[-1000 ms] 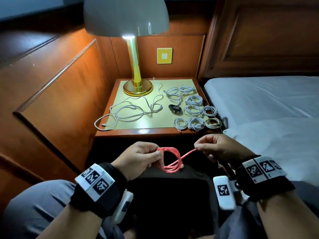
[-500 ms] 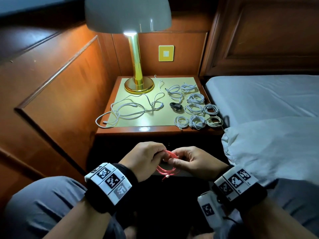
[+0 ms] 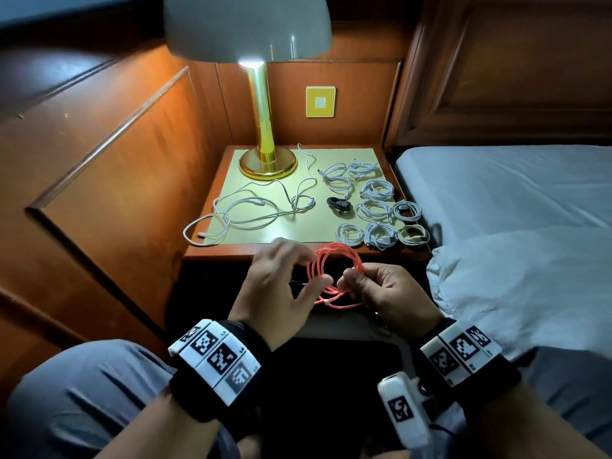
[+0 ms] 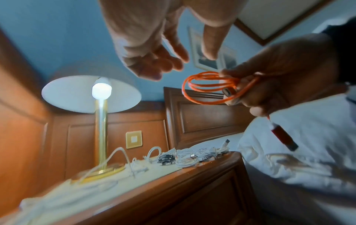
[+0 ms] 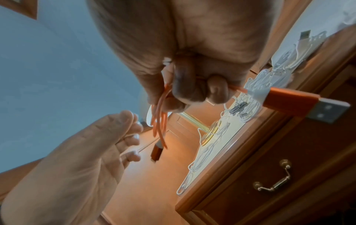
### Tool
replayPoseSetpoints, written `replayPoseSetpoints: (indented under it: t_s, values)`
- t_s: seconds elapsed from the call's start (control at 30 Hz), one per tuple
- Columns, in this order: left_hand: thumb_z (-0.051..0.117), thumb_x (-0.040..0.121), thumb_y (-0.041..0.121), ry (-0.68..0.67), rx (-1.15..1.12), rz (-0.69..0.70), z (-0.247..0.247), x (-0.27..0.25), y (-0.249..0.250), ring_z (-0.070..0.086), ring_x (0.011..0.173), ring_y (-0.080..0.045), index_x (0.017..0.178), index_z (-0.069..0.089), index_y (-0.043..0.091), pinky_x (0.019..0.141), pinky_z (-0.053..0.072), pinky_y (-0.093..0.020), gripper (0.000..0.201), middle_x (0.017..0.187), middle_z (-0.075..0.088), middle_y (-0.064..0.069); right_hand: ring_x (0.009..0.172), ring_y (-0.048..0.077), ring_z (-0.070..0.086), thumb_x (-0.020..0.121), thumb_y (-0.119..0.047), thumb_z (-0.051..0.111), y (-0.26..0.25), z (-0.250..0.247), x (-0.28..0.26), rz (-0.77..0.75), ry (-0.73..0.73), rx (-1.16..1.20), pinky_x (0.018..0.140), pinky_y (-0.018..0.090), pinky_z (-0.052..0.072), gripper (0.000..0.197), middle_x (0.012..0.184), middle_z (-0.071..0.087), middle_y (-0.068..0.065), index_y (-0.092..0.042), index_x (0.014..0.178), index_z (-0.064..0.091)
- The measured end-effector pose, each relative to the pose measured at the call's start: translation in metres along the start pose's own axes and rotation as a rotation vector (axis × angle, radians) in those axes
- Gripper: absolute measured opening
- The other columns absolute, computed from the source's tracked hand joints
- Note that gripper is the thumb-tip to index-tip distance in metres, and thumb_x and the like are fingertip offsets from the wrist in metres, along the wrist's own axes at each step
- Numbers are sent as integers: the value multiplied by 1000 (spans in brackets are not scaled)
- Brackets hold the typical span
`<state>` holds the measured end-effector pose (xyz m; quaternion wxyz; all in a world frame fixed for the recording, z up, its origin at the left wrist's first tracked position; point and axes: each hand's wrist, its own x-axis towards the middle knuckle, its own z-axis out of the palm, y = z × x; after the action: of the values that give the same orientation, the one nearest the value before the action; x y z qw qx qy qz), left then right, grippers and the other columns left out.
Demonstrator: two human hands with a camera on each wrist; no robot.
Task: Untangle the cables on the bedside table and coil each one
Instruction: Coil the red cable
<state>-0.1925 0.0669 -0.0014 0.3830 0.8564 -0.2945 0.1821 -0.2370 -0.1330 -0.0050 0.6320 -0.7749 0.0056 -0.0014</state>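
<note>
A coiled orange-red cable (image 3: 334,273) hangs in front of the bedside table's front edge, pinched by my right hand (image 3: 374,289). In the left wrist view the coil (image 4: 204,88) sticks out of the right hand's fingers, and one USB plug (image 4: 283,137) dangles below that hand. My left hand (image 3: 281,279) is beside the coil with fingers spread and holds nothing (image 4: 154,60). On the table (image 3: 231,255) lie loose tangled white cables (image 3: 245,213) at left, and several coiled white cables (image 3: 377,210) with one black coil (image 3: 338,204) at right.
A brass lamp (image 3: 266,160) with a white shade stands at the table's back. A wood panel wall (image 3: 109,193) runs along the left. A bed with white sheets (image 3: 513,210) borders the table's right side. A drawer handle (image 5: 273,182) sits on the table's front.
The hands came together, then rose toward the table edge. The left hand let go of the orange coil and spread; the right hand now holds the whole coil.
</note>
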Motion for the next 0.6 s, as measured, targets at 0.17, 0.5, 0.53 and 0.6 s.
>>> replayPoseSetpoints:
  t_s: [0.17,0.5,0.53,0.6]
  values:
    - [63,83,55,-172,141,111,3,-4,3,58,102,-20,110,66,27,88,50,-45,39,110,63,10,63,4,65,97,-17,58,-3,2,-2,76,20,171,61,15,49,24,70,72,-2,-6,82,72]
    - [30,89,77,-474,440,130,6,-9,12,41,101,-20,101,55,28,86,34,-35,57,110,44,4,74,17,69,98,-20,60,1,2,-6,127,-19,84,70,25,54,24,79,75,9,-3,89,75]
    - [31,91,74,-493,451,120,7,-9,14,40,104,-20,103,54,28,89,34,-35,52,112,42,4,76,17,70,98,-19,60,2,2,-6,123,-32,79,73,27,55,24,81,76,10,-3,89,75]
    - [36,96,65,-541,435,66,9,-9,15,37,107,-19,108,52,28,93,32,-34,42,114,38,5,81,19,71,98,-20,60,5,3,-5,117,-52,62,77,30,55,24,86,77,12,-4,90,75]
